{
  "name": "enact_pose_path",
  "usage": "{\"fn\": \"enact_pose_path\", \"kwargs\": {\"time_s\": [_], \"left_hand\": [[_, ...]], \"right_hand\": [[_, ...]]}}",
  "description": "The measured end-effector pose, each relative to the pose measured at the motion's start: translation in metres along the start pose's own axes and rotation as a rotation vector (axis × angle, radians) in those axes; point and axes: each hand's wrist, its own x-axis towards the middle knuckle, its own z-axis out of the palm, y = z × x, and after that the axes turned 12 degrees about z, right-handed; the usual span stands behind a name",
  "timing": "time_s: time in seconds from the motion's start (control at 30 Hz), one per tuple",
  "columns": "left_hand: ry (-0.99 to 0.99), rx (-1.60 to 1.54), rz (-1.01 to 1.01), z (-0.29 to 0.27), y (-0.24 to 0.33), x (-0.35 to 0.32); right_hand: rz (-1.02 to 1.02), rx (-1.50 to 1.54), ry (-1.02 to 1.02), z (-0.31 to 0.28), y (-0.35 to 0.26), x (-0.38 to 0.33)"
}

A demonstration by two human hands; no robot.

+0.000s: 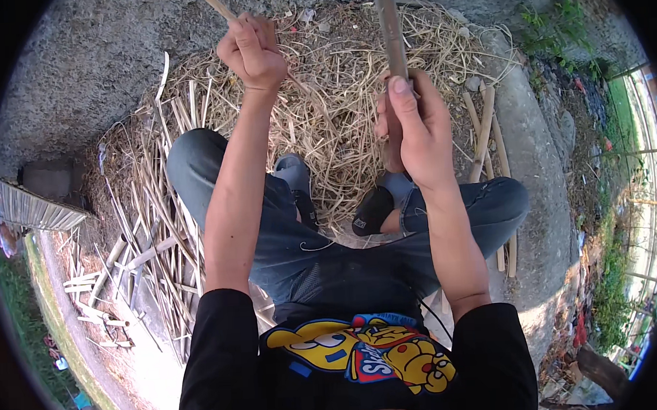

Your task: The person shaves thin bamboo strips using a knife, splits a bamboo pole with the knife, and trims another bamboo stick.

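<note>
My left hand is closed in a fist around a thin bamboo strip, raised in front of the grey wall at the upper left. The strip's other end seems to run down past the fist toward the ground. In my right hand is a long knife, held upright with its narrow grey-brown blade pointing away from me. Its brown wooden handle shows below my fingers, while my thumb lies along the near side. The two hands are apart, above a heap of thin shavings.
Bamboo pieces lie scattered at the left, and several longer bamboo lengths lie beside my right knee. My shod feet rest at the heap's near edge. A rough grey wall stands ahead; plants grow at the far right.
</note>
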Motion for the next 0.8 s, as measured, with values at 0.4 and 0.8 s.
{"fn": "enact_pose_path", "kwargs": {"time_s": [0.4, 0.8], "left_hand": [[-0.004, 0.115, -0.066, -0.009, 0.002, 0.002], [0.002, 0.044, -0.095, 0.002, -0.012, 0.003]], "right_hand": [[0.611, -0.626, -0.039, -0.038, 0.181, -0.044], [0.11, -0.325, -0.007, 0.004, 0.098, -0.033]]}}
